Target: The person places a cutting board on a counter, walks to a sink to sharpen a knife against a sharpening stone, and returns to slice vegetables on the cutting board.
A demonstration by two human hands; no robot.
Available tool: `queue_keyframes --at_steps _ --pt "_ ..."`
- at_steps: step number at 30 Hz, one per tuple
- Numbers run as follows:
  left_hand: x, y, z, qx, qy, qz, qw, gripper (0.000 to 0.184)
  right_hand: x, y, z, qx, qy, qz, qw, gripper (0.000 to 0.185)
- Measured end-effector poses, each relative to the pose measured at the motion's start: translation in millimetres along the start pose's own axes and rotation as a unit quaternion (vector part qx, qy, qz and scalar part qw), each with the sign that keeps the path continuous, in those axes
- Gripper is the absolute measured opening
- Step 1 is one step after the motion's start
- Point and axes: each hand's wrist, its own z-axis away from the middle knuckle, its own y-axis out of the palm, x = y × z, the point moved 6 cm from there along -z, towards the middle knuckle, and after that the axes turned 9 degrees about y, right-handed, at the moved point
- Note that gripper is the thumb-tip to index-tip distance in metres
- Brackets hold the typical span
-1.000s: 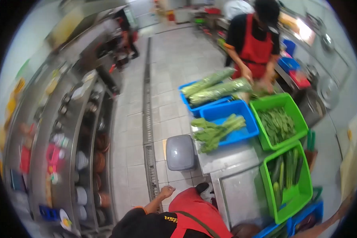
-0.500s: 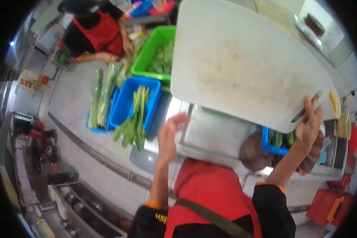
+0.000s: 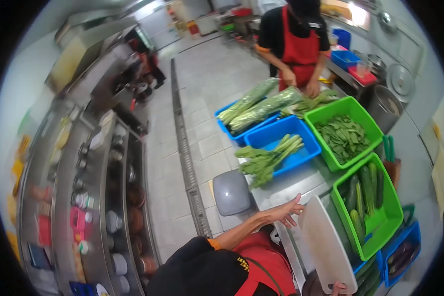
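Note:
A white cutting board (image 3: 325, 244) stands tilted over the steel table (image 3: 301, 185), beside the green crate of cucumbers (image 3: 375, 232). My right hand (image 3: 339, 288) grips the board's lower edge at the bottom of the view; only its fingers show. Close to the board's upper left edge, my left hand (image 3: 284, 212) has its fingers spread and holds nothing. Leafy stalks (image 3: 267, 163) hang over the rim of a blue crate (image 3: 308, 130) farther up the table. Green leaves (image 3: 343, 138) fill another green crate (image 3: 375, 121).
Across the table a person in a red apron (image 3: 299, 49) handles greens. Wrapped vegetables (image 3: 264, 111) lie on a blue crate. A grey lidded bin (image 3: 231, 192) stands left of the table. Steel shelves (image 3: 101, 187) with containers line the left side. Eggplants (image 3: 402, 256) sit lower right.
The view has swung back toward the aisle. The cutting board has come down from a raised position to the table, and my left hand has come near its edge.

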Motion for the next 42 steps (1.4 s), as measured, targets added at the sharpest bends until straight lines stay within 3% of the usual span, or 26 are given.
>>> queue_keyframes --at_steps 2,3,4,6,7,8,10,11,12,13,14,15,16,17,20,21,22,24,27,30,33,38,40,42 --pt "4 -10 -1 0.01 0.009 0.063 0.998 0.079 48 39 -8 0.038 0.029 0.041 0.998 0.017" --pt "11 -12 -4 0.032 0.005 0.122 0.992 0.073 91 62 -16 0.042 -0.016 0.078 0.996 0.016" --pt "25 -21 -9 0.031 0.007 0.125 0.992 0.073 75 62 -17 0.147 -0.128 0.185 0.963 0.011" --pt "42 -40 -24 -0.007 0.077 0.171 0.982 0.063 41 64 -17 0.152 -0.206 0.265 0.93 0.021" --pt "43 -44 -24 -0.032 0.059 0.216 0.974 0.051 24 65 -17 0.154 -0.207 0.265 0.929 0.021" --pt "53 -49 -29 -0.033 0.059 0.219 0.973 0.051 7 66 -17 0.132 -0.209 0.348 0.904 0.026" --pt "78 -65 -41 -0.065 0.091 0.113 0.987 0.04 -7 69 -18 0.112 -0.207 0.431 0.871 0.031" --pt "74 -64 -35 -0.079 0.061 0.015 0.995 0.043 -3 72 -17 0.101 -0.251 0.471 0.84 0.027" --pt "76 -60 -35 -0.076 0.056 0.019 0.995 0.043 -4 73 -14 0.091 -0.292 0.51 0.804 0.024" --pt "76 -58 -37 -0.096 0.113 -0.06 0.987 0.044 -52 65 -17 0.254 -0.001 0.531 0.808 0.076" --pt "79 -53 -39 -0.106 0.164 -0.136 0.971 0.046 -66 60 -14 0.22 0.038 0.488 0.844 0.073" --pt "93 -60 -49 -0.124 0.194 -0.214 0.949 0.047 -79 57 -4 0.193 0.016 0.503 0.842 0.078" --pt "107 -62 -64 -0.127 0.221 -0.288 0.923 0.049 -79 62 0 0.194 0.067 0.501 0.84 0.084" --pt "83 -43 -54 -0.124 0.168 -0.366 0.907 0.05 -89 65 4 0.161 0.051 0.474 0.864 0.089" --pt "88 -30 -63 -0.14 0.216 -0.396 0.881 0.048 -96 69 6 0.132 0.108 0.48 0.861 0.091" --pt "77 -18 -57 -0.121 0.266 -0.445 0.846 0.051 -98 72 5 0.129 0.13 0.498 0.848 0.092" --pt "80 -12 -55 -0.091 0.261 -0.443 0.853 0.051 -105 78 5 0.131 0.146 0.512 0.836 0.093" --pt "75 5 -50 -0.063 0.316 -0.601 0.731 0.064 -107 89 1 0.121 0.163 0.537 0.819 0.092" --pt "66 18 -43 -0.071 0.25 -0.631 0.731 0.071 -107 103 2 0.105 0.156 0.533 0.825 0.089" --pt "58 21 -45 -0.047 0.266 -0.671 0.691 0.079 -107 115 -3 0.125 0.173 0.549 0.808 0.091" --pt "58 13 -54 -0.021 0.253 -0.659 0.708 0.084 -102 114 0 0.133 0.163 0.537 0.817 0.091" --pt "53 19 -49 -0.005 0.239 -0.667 0.706 0.085 -91 127 10 0.167 0.178 0.485 0.84 0.091" --pt "54 19 -48 -0.001 0.256 -0.672 0.695 0.085 -102 136 13 0.131 0.119 0.492 0.852 0.091" --pt "51 18 -48 -0.002 0.25 -0.665 0.704 0.082 -106 130 16 0.143 0.142 0.52 0.83 0.085"
